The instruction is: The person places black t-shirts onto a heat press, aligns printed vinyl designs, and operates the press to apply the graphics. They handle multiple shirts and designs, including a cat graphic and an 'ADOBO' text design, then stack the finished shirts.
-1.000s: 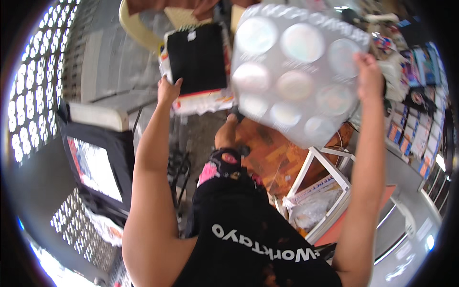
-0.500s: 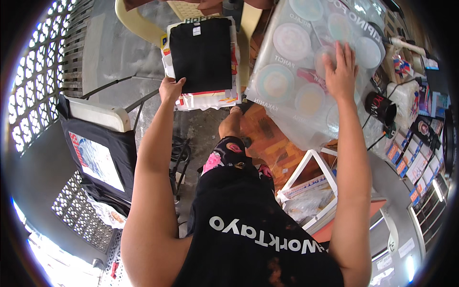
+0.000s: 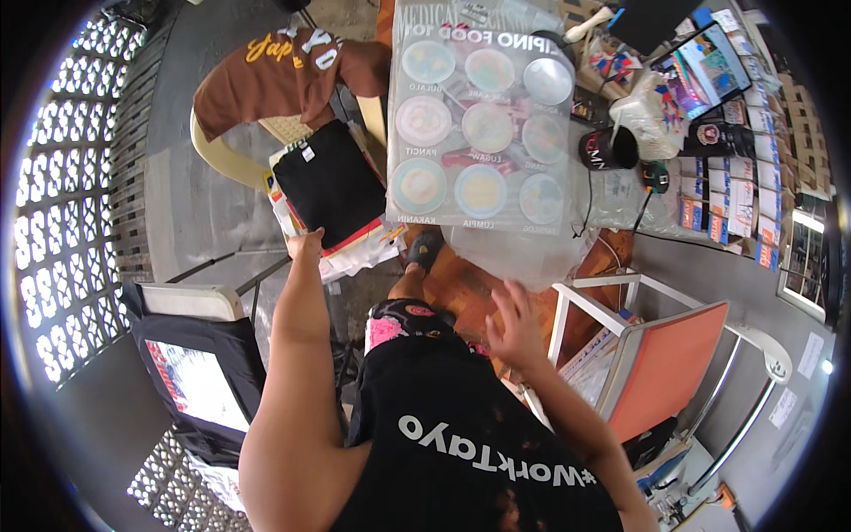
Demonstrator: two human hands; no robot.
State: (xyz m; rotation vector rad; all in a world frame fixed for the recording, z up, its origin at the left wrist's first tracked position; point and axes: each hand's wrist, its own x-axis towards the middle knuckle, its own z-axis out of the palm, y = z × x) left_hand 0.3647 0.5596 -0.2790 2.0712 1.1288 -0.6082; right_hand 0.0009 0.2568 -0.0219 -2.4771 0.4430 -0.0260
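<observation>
A folded black T-shirt with a small white neck label lies on top of a pile of papers and plastic packs on the chair seat. My left hand grips the near left corner of the shirt, thumb on top; the fingers underneath are partly hidden. My right hand hovers in front of my body, fingers apart and holding nothing. Beyond it, a clear film sheet printed with several round food pictures lies flat over the table, its near edge apart from my right hand.
A brown printed shirt drapes over the cream plastic chair. On the left, a black printed shirt hangs on a press-like stand. A black mug, a cable and a lit screen are at right. An orange-topped white frame stands nearby.
My right hand has lifted off the film sheet and drawn back toward my body. My left hand stays at the shirt's corner. The view has shifted, showing more of the table and the brown shirt.
</observation>
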